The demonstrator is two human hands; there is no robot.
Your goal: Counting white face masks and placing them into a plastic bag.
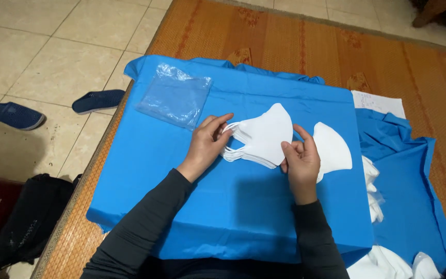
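Observation:
A stack of several folded white face masks (pixel 261 137) is held just above a blue cloth-covered surface (pixel 243 206). My left hand (pixel 207 142) grips the stack at its ear-loop side. My right hand (pixel 299 160) pinches the stack's lower right edge with thumb on top. One more white mask (pixel 334 147) lies flat on the cloth just right of my right hand. A pile of clear plastic bags (pixel 174 95) lies on the cloth, up and left of my left hand.
More white masks (pixel 380 258) lie heaped at the lower right beside rumpled blue cloth (pixel 409 175). A white paper (pixel 378 103) rests on the woven mat (pixel 285 36). Two blue slippers (pixel 98 101) and a black bag (pixel 27 222) are on the tiled floor, left.

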